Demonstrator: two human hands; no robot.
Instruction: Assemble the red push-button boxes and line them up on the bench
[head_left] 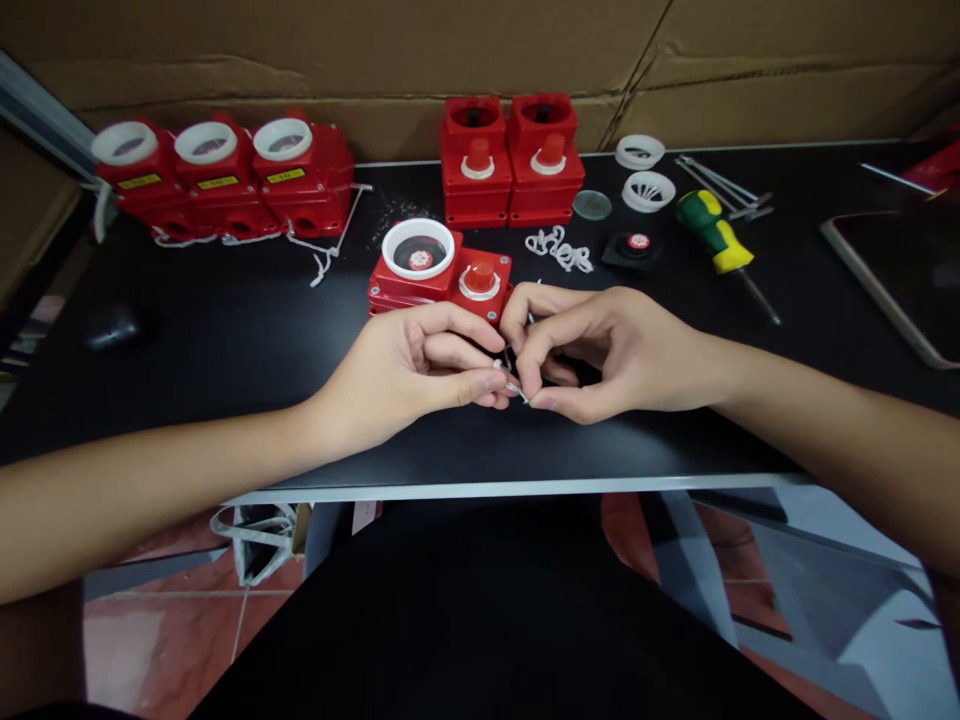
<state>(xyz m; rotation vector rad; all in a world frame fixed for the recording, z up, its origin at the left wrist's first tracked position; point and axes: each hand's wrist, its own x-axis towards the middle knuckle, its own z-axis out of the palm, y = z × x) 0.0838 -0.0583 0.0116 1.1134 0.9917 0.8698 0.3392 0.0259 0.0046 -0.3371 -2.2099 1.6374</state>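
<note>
Pinching the thin white piece (517,389) between left hand (405,365) and right hand (626,350), fingertips narrowly closed, at the red unit's (412,290) five o'clock above the bench (247,340), calls for light, even tension.

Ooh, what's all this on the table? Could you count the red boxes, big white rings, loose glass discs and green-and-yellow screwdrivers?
Red boxes: 6
Big white rings: 6
Loose glass disc: 1
Green-and-yellow screwdriver: 1
Total: 14
The red thing cut off at the right edge is uncounted.
</note>
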